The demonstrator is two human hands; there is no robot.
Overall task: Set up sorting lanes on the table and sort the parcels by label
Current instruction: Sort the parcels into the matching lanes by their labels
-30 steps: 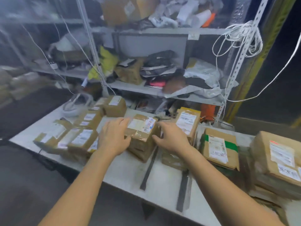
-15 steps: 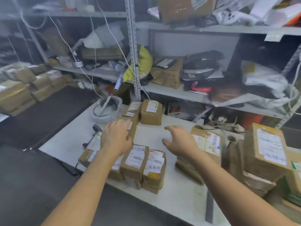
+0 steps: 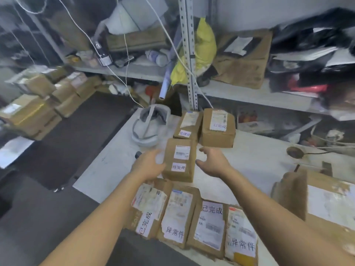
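Far to my left, off the table [image 3: 107,169], a stack of brown parcels [image 3: 32,114] sits low, blurred. On the table's back left corner lies a white headset [image 3: 148,129].

My left hand [image 3: 148,166] is at the left side of the middle parcel [image 3: 179,160], fingers loose and spread. I cannot tell whether they touch the cardboard. That parcel lies flat on the table, taped closed, with a white label reading 待处理 near its front edge. My right hand [image 3: 213,162] is just off its right side, fingers relaxed and thumb pointing at the box, not touching it. My hands are apart, with the parcel between them.

Behind it are two more sealed parcels side by side, a slim one [image 3: 189,123] and a squarer one [image 3: 218,129]. Along the front edge is a row of four parcels [image 3: 178,214], touching one another, labelled left to right 已完成, 异常件, 已完成, 异常件. At the far right lies a large parcel [image 3: 326,204].

The shelf [image 3: 249,93] behind the table holds a yellow bag [image 3: 203,47] and a closed cardboard box [image 3: 244,62]. What is inside any box is hidden.
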